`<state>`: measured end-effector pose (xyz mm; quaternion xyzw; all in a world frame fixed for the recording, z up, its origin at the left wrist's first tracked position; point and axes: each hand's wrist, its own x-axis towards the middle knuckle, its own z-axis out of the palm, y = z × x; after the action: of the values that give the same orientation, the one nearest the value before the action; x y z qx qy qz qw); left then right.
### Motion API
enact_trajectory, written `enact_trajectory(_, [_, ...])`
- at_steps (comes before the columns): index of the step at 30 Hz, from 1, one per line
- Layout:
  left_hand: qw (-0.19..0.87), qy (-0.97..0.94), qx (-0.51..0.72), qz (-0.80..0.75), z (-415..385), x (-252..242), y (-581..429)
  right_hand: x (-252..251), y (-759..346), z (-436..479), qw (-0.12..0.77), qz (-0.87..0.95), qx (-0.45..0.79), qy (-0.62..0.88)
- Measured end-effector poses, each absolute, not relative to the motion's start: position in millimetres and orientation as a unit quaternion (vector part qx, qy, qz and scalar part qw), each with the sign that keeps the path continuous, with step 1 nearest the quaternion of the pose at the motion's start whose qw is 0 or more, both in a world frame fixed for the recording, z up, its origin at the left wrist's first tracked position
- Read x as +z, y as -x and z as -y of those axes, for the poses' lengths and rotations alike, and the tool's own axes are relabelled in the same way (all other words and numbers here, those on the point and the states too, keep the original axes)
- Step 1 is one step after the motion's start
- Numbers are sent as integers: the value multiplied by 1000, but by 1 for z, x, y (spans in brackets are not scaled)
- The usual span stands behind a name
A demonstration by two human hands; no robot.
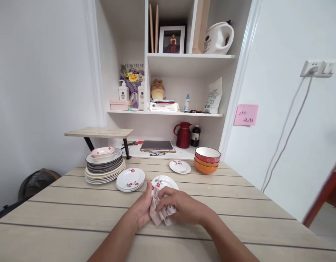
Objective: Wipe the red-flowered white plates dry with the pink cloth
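A white plate with red flowers [166,181] is held up over the table in front of me. My left hand [143,208] grips its left edge, thumb up along the rim and the other fingers hidden behind it. In my right hand [181,206] a pale pink cloth [157,214] is bunched, pressed against the near part of the plate. To the left lies a small stack of matching flowered plates [130,178]. One more flowered plate [180,166] rests farther back on the right.
At the left a tall stack of plates [104,169] carries a pink dish [102,151], beside a small raised shelf [99,133]. Stacked red and orange bowls [207,160] stand back right. Behind them are a red jug [183,135], a dark bottle [195,136] and a laptop [158,145].
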<state>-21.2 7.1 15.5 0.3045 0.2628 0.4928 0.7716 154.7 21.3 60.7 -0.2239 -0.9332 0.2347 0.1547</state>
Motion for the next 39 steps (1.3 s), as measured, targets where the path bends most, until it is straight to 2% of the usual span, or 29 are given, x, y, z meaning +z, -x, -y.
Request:
enact_trajectory(4, [766, -315, 493, -265, -6, 16, 22, 61, -162, -24, 88, 928, 239, 273])
enact_trajectory(7, [772, -321, 487, -252, -5, 18, 23, 59, -169, -28, 77, 920, 216, 318])
enact_trajectory(17, [779, -325, 483, -233, -6, 19, 23, 45, -170, -45, 175, 868, 123, 449])
enact_trajectory(22, [785, -331, 470, -231, -4, 22, 24, 41, -159, -46, 224, 832, 125, 491])
enact_trajectory(39, [790, -351, 471, -175, -5, 19, 23, 48, -144, -27, 261, 887, 144, 352])
